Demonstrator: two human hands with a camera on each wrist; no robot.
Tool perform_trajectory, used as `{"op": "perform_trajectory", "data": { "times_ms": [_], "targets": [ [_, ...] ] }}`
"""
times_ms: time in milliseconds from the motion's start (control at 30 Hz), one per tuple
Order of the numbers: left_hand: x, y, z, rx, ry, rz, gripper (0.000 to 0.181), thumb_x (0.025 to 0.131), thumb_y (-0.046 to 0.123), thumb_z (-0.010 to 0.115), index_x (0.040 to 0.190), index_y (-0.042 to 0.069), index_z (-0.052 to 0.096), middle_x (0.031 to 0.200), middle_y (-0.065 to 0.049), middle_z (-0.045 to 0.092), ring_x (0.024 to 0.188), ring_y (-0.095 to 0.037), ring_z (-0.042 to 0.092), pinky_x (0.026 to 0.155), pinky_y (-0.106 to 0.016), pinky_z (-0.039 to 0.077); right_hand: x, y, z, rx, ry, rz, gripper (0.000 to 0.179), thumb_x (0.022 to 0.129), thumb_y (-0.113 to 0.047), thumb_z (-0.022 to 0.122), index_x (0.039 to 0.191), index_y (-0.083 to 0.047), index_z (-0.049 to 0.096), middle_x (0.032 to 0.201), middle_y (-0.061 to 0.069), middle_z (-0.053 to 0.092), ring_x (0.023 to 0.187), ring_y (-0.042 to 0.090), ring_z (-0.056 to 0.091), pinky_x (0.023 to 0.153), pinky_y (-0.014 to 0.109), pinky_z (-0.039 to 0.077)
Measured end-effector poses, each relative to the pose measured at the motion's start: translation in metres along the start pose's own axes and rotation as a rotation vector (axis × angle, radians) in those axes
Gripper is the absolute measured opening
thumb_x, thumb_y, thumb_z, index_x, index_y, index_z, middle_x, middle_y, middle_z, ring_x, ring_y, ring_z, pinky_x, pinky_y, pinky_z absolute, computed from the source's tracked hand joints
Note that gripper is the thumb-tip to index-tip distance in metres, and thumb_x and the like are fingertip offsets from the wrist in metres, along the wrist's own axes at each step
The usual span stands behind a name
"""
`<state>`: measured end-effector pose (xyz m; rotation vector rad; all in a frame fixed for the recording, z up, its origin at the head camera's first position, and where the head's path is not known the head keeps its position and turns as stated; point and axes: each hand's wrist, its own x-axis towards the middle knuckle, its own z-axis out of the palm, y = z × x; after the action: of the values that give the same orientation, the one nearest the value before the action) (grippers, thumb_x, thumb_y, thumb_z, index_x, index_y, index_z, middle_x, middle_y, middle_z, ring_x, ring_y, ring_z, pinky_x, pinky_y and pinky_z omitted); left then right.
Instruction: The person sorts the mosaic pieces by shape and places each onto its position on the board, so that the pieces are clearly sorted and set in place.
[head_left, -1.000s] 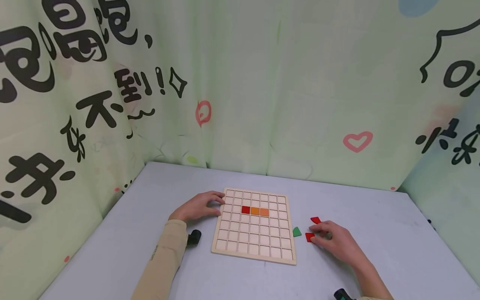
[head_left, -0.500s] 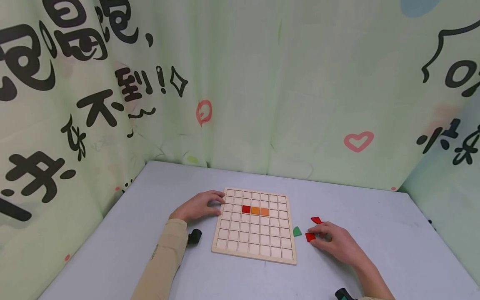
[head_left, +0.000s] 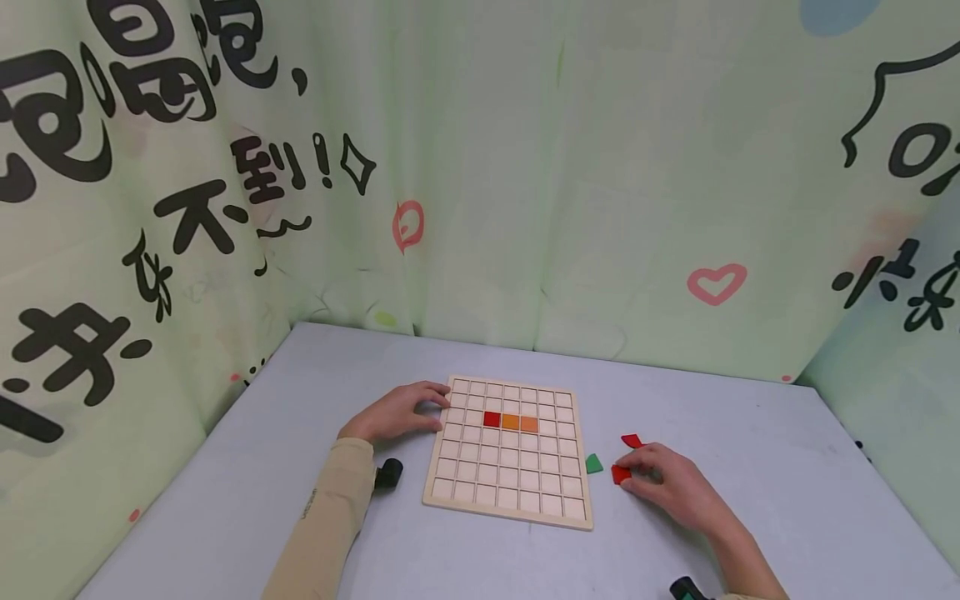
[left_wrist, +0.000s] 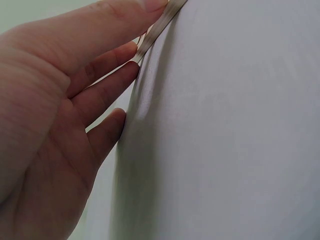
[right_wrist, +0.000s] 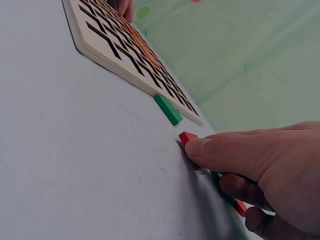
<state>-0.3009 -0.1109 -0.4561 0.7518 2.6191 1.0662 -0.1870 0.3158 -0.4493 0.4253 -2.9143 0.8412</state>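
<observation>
A light wooden grid board (head_left: 510,518) lies on the table, with a red tile (head_left: 492,419) and two orange tiles (head_left: 520,423) side by side in one row. My left hand (head_left: 396,414) rests at its left edge, thumb and fingers spread along the rim; the left wrist view shows the fingertips (left_wrist: 131,69) right at that side. Right of the board, my right hand (head_left: 667,483) pinches a small red tile (head_left: 620,474) between thumb and finger. In the right wrist view this red tile (right_wrist: 187,136) is tilted, its far part hidden by the thumb.
A green tile (head_left: 594,463) lies against the board's right edge. Another red tile (head_left: 632,439) is just beyond my right fingers. Under the hand, the right wrist view shows a further green piece (right_wrist: 216,178) and a red one (right_wrist: 240,207). A printed curtain (head_left: 615,208) hangs behind the table.
The red tile at my right fingertips has tilted and turned slightly in the grip. The left hand and the board stay as they were.
</observation>
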Motion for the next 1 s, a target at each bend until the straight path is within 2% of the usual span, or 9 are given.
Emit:
{"op": "perform_trajectory", "data": {
  "times_ms": [300,633,1000],
  "targets": [
    [0.001,0.0,0.0,0.006,-0.003,-0.009,0.031,0.086,0.017,0.076,0.116,0.013,0.069,0.145,-0.001,0.05,0.14,-0.023,0.037,0.116,-0.041,0.03,0.004,-0.004,0.001,0.025,0.031,0.093,0.026,0.085,-0.017,0.077,0.111,-0.013,0.072,0.104,-0.002,0.065,0.094,0.017,0.056,0.076,0.028,0.052],
    [0.001,-0.003,0.002,0.0,0.008,-0.012,0.03,0.086,0.016,0.076,0.115,0.014,0.069,0.145,-0.002,0.05,0.139,-0.024,0.038,0.116,-0.042,0.03,0.01,-0.006,0.004,0.037,0.135,0.051,0.026,0.085,-0.009,0.075,0.111,-0.008,0.071,0.104,0.002,0.068,0.089,0.016,0.063,0.076,0.025,0.055],
    [0.001,-0.002,0.001,-0.004,0.006,-0.007,0.03,0.086,0.016,0.076,0.115,0.013,0.069,0.144,-0.003,0.05,0.139,-0.024,0.038,0.116,-0.042,0.03,0.019,-0.013,0.004,0.03,0.133,0.078,0.026,0.086,-0.012,0.075,0.112,-0.01,0.072,0.107,0.004,0.067,0.095,0.02,0.063,0.081,0.03,0.056]
  ]
}}
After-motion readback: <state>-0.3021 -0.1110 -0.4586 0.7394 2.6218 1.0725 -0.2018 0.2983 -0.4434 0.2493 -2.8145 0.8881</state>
